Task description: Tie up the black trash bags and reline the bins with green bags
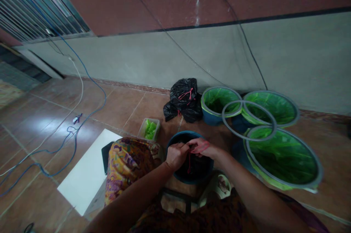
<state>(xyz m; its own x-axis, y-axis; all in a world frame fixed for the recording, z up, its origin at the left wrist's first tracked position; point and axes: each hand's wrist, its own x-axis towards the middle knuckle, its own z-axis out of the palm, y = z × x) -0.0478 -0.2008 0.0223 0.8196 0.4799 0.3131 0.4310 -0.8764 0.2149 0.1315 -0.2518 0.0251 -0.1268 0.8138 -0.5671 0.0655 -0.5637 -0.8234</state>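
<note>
Both my hands meet over a dark blue bin (177, 144) lined with a black bag, which stands on the floor between my knees. My left hand (177, 155) pinches a pink string (199, 148) with closed fingers. My right hand (204, 148) grips the same string, and one end hangs down into the bin. My patterned-cloth knee (127, 163) is just left of the bin.
A tied black bag (183, 99) with pink string lies behind the bin. Three green-lined bins (282, 160) and a loose grey ring (248, 119) stand to the right. A small tub of green bits (149, 129), a white board (85, 171) and blue and white cables (74, 134) lie left.
</note>
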